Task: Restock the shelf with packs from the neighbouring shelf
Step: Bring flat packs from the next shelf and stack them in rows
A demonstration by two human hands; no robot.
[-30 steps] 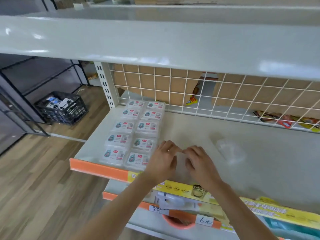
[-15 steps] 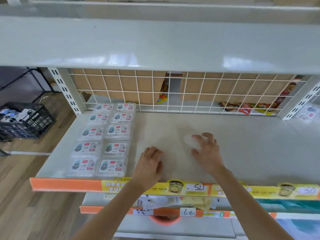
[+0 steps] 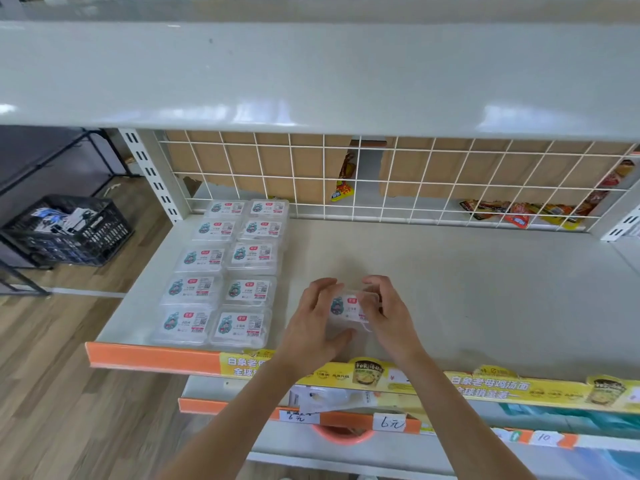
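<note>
Both hands, left hand [image 3: 313, 315] and right hand [image 3: 388, 311], grip one clear pack [image 3: 348, 310] over the shelf [image 3: 485, 289] beside the stocked rows [image 3: 225, 271]; set crooked, it could nudge them.

Bare forearms, no sleeves, hands [image 3: 349, 317] unadorned.

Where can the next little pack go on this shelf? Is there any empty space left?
Lots. The shelf is bare from the two hands rightward to the right upright, and back to the wire grid. The gap just right of the two columns of packs is free too, where both hands hold one pack. The left end is crowded, with only a thin strip along the left edge.
</note>
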